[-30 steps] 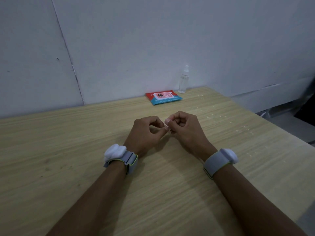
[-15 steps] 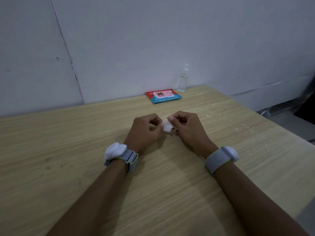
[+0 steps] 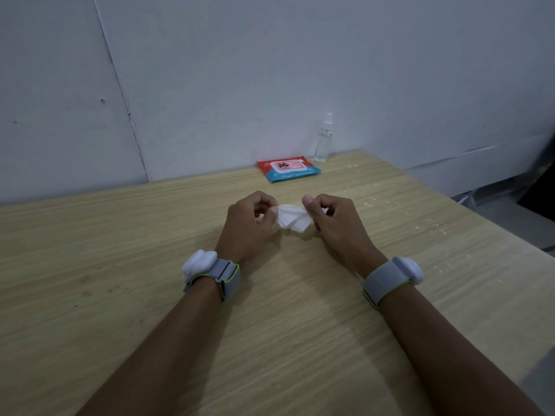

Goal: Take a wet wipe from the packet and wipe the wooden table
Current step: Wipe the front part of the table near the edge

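Fingers [image 3: 271, 212] of the left hand [image 3: 244, 228] and the right hand [image 3: 339, 226] pinch opposite ends of a crumpled white wipe [image 3: 291, 219] just above the counter [image 3: 120, 265]; its right end hides behind the thumb. The packet [image 3: 288, 169] lies by the wall.

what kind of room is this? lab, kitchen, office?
Probably a bare staged or lab-style workspace, not a kitchen: a plain wooden table pushed against blank white wall panels, with only a wet wipe packet and a small clear spray bottle at the back.
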Demonstrator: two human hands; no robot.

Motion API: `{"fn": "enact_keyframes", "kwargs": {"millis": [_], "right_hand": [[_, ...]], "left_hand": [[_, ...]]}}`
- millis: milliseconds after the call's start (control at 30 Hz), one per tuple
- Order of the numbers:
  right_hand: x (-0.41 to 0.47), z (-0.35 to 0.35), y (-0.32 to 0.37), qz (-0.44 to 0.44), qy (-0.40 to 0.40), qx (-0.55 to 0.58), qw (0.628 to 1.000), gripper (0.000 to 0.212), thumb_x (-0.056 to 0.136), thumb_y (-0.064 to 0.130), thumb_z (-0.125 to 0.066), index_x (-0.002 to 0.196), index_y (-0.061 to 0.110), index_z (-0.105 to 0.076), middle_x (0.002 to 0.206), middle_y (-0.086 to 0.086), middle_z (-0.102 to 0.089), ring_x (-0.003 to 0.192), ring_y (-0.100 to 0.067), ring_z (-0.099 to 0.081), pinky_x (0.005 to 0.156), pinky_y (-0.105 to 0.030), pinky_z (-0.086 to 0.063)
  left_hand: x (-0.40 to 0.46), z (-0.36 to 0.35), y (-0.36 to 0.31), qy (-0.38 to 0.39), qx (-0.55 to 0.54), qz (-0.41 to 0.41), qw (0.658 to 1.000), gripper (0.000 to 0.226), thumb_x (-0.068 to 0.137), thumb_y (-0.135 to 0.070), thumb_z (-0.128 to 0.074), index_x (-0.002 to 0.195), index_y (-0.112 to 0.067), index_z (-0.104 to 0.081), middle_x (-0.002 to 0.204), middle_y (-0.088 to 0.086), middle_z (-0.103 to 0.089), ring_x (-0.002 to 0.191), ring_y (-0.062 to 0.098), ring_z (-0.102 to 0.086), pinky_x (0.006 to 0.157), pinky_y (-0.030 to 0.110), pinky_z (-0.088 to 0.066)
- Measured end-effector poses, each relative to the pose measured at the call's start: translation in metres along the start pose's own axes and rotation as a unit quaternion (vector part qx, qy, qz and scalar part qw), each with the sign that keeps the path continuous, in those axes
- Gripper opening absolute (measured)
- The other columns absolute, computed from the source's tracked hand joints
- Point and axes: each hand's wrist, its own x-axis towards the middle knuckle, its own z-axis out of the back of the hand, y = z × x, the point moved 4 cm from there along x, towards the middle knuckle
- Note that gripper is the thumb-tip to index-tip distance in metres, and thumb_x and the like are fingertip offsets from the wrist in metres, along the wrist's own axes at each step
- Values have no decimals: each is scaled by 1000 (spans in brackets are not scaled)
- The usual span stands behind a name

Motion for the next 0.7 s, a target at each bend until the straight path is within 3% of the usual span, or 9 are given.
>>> {"fn": "enact_keyframes", "kwargs": {"millis": [100,200,333,500,600,700], "right_hand": [[2,-2,-3,-12,10,7,1000,43,100,46,-61,80,10,-71,71,-3,-67,67,-10,-63,66,-29,-56],[2,-6,-5,-38,17,44,998,46,100,47,-60,88,3,-70,88,-16,-73,89,-30,-73,80,-42,-64],[-2,-5,-5,-55,29,122,991,33,95,37,-71,101,5,-66,81,-8,-78,81,-22,-77,64,-25,-61],[-3,-3,-5,-41,59,124,990,24,92,12,-76,114,9,-65,89,-10,-80,86,-25,-79,73,-35,-65],[-2,-1,-4,-18,56,104,993,19,94,7,-71,112,11,-69,91,-9,-80,87,-22,-78,73,-31,-63],[-1,-1,-4,-10,70,95,993,18,97,6,-66,113,10,-73,99,-8,-78,93,-22,-76,80,-35,-64]], "left_hand": [[-1,0,-2,-2,-5,-11,1000,18,93,-7,-62,105,-20,-60,80,-1,-72,78,13,-68,80,37,-55],[-2,-2,-3,14,18,-26,999,18,94,-6,-58,99,-23,-61,78,1,-69,76,13,-66,77,39,-55],[-3,-5,-2,28,50,-29,998,21,96,-7,-54,93,-23,-69,82,-3,-70,78,12,-64,75,43,-54],[-2,-6,-2,23,52,-24,998,12,94,-18,-62,96,-23,-73,88,-7,-72,84,7,-65,77,33,-55],[-5,-7,-2,29,60,-28,997,9,90,-28,-71,99,-28,-72,89,-11,-71,86,4,-65,75,22,-51],[-6,-7,-2,26,71,-37,996,14,88,-22,-72,100,-27,-72,85,-11,-70,85,5,-65,73,17,-45]]}}
